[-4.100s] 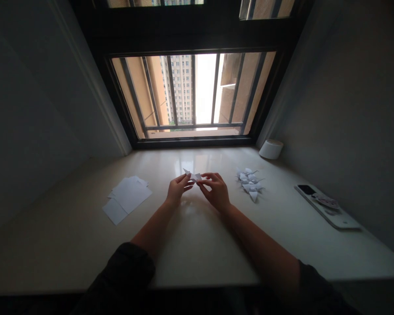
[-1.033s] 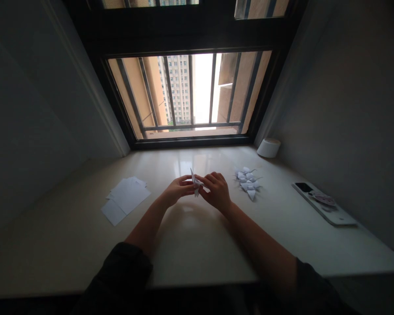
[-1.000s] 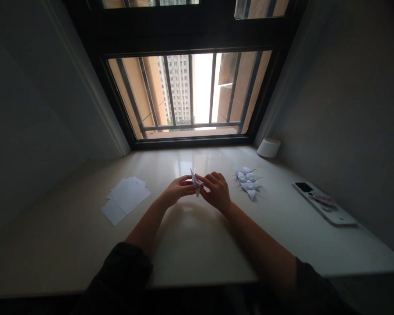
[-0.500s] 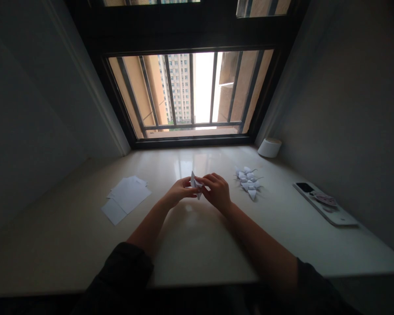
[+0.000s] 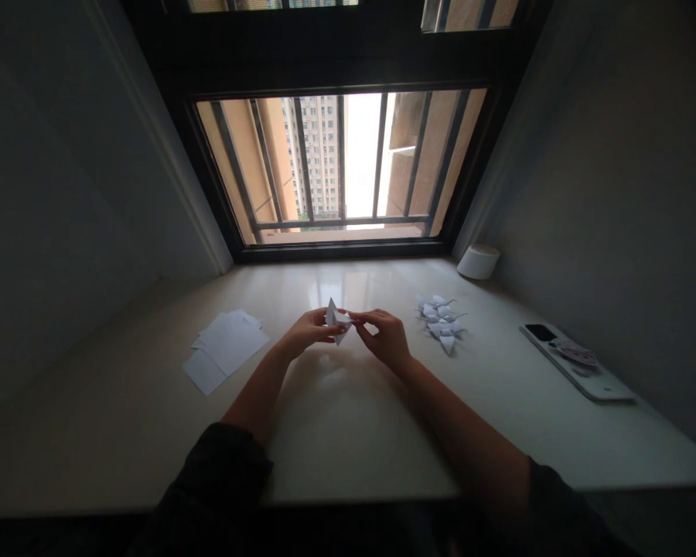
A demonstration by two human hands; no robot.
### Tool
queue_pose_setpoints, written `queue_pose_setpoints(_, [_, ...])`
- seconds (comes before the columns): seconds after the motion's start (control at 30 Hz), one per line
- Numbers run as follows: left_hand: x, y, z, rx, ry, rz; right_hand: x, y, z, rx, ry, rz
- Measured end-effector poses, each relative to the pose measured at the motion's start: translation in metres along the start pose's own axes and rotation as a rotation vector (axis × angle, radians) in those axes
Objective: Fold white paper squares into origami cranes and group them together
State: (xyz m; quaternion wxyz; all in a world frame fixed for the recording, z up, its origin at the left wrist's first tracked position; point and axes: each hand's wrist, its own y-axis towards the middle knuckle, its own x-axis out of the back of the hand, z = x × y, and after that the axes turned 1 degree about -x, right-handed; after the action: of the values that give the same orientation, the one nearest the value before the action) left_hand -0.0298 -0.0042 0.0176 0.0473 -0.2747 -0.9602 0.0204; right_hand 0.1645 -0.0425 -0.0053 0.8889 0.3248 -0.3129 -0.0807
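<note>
A folded white paper crane (image 5: 335, 316) is held up above the pale sill, between my two hands. My left hand (image 5: 308, 333) grips its body from the left, thumb in front and fingers behind. With thumb and index finger, my right hand (image 5: 386, 336) pinches a thin pointed end on the crane's right side. One wing stands up to a sharp tip; another point hangs below the left thumb. To the right of my right hand, several finished paper cranes (image 5: 441, 321) lie bunched together on the sill.
Loose white paper sheets (image 5: 232, 344) lie overlapped at the left. A phone (image 5: 580, 367) in a pale case rests at the right, near the wall. A white cylindrical object (image 5: 478, 261) stands in the back right corner. Behind the sill (image 5: 348, 433) is a barred window (image 5: 342, 166).
The paper crane has turned so that its wing faces me more. My left hand has shifted slightly left, and my right fingers have moved out to the crane's thin right end.
</note>
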Motion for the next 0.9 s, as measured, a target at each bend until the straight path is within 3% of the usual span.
queue_pose_setpoints(0.27, [0.002,0.0,0.0,0.018,0.024,-0.016,-0.002,-0.002,-0.004,-0.143,0.06,-0.09])
queue_pose_setpoints(0.53, [0.0,0.0,0.001,0.018,0.03,0.0,0.002,-0.001,-0.002,-0.197,0.024,-0.153])
queue_pose_setpoints(0.77, [0.001,0.002,0.003,-0.004,-0.009,-0.066,-0.004,0.004,-0.002,-0.053,0.178,-0.001])
queue_pose_setpoints(0.9, [0.0,0.002,0.004,-0.031,0.013,-0.071,-0.008,0.003,-0.004,-0.078,0.235,0.054])
